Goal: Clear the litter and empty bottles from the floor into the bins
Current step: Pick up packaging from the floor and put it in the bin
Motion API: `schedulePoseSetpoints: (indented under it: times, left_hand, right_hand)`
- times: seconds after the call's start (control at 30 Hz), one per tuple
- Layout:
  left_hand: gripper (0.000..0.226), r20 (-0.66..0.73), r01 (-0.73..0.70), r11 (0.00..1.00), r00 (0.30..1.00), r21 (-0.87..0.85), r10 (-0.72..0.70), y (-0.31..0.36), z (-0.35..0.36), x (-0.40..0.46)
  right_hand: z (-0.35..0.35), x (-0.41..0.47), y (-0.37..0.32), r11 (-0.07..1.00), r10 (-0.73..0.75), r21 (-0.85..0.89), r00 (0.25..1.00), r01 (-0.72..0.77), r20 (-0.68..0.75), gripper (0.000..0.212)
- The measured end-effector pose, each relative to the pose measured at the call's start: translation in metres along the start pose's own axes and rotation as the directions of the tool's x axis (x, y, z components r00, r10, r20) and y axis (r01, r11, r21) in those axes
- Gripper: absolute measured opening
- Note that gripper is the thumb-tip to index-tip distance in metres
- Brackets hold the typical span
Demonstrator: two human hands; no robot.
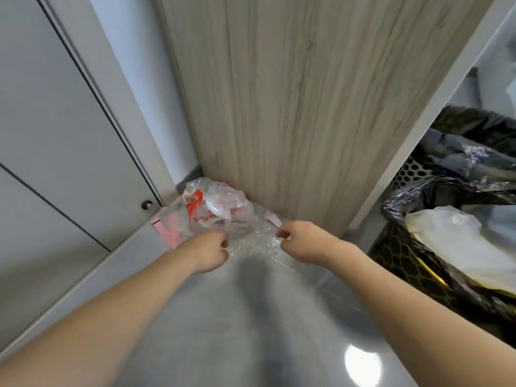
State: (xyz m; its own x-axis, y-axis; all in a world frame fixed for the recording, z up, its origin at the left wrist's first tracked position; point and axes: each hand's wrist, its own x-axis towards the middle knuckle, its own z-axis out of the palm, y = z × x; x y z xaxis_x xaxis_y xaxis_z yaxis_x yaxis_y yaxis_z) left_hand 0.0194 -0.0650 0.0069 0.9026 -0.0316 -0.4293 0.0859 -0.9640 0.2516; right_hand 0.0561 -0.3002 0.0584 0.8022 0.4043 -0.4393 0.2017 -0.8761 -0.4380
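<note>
clear plastic bag (223, 210) with red print, grey floor (251, 317), black bin liner (474, 174)

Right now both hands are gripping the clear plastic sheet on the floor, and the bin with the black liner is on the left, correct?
Not quite. In the head view the bin stands on the right, not the left. Both hands, left and right, do grip the clear plastic sheet.

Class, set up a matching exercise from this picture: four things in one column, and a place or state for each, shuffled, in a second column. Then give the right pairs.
Things:
1. clear bag
2. pink paper
3. bin
4. round knob

Places or states:
A. on the grey cabinet door at the left
B. lined with black plastic, at the right
C. pinched by both hands, in the corner by the wood panel
D. flat on the floor, partly under the plastic

Pairs: 1-C, 2-D, 3-B, 4-A
</note>
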Motion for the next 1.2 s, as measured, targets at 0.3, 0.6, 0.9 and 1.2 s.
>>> schedulePoseSetpoints:
  times: [0.3,0.6,0.9,1.2]
  left_hand:
    - [0.071,0.173,-0.161,0.984,0.97,-0.075,0.172,0.013,0.067,0.044]
    - [0.026,-0.418,-0.31,0.927,0.829,0.209,0.372,-0.009,0.154,0.063]
    - [0.012,-0.474,-0.3,0.941,0.813,0.154,0.337,-0.01,0.155,0.066]
    - [0.035,-0.119,-0.211,0.93,0.959,0.3,0.256,0.012,0.122,0.074]
  right_hand:
    - [0.04,0.107,0.054,0.978,0.188,0.114,0.975,-0.175,-0.117,0.028]
    - [0.078,0.178,0.061,0.982,0.182,-0.004,0.949,-0.189,-0.258,0.031]
    - [0.095,0.155,0.057,0.985,0.147,0.125,0.957,-0.118,-0.25,0.042]
    - [0.07,0.067,0.058,0.998,0.053,-0.016,0.987,-0.056,-0.15,0.02]
